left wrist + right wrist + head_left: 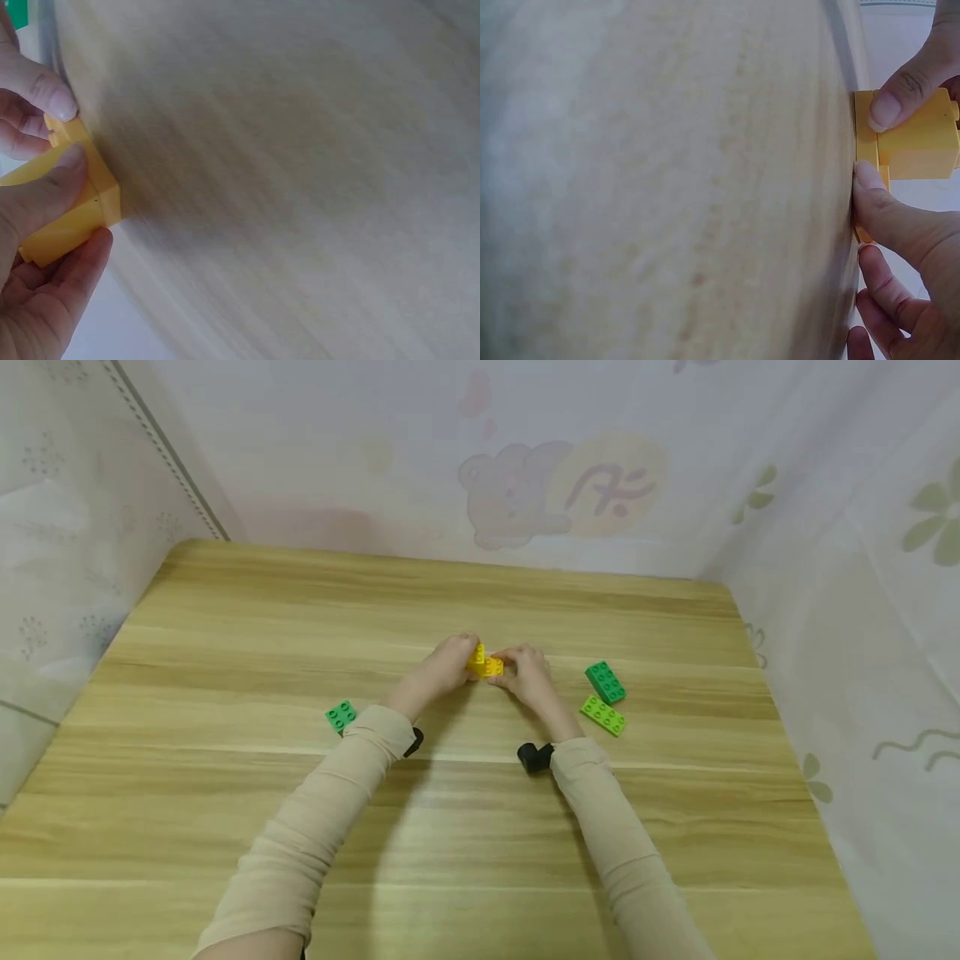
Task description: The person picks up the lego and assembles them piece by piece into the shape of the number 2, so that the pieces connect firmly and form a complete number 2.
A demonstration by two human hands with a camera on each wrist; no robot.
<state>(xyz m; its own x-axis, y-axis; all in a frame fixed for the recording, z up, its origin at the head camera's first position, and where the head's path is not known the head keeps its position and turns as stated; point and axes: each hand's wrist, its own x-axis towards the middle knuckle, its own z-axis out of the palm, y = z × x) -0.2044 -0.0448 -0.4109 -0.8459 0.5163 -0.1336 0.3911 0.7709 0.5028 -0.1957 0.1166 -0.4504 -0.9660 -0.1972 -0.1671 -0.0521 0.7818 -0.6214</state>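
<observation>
At the middle of the table, my left hand (448, 663) grips a tall yellow toy brick (924, 139) between thumb and fingers. Under it is a flatter yellow brick (493, 667), whose studded end sticks out to the right. My right hand (529, 677) pinches that end, thumb on the near side. In the right wrist view the left thumb lies across the seam where the two bricks meet. The left wrist view shows the tall brick (64, 234) with the left fingers beneath it. Part of both bricks is covered by the hands.
Right of the right hand lie a dark green brick (605, 682) and a light green brick (603, 716), close together. Another green brick (341, 716) sits beside the left sleeve. The wooden table (465, 877) meets patterned cloth (360, 460) at the back and sides.
</observation>
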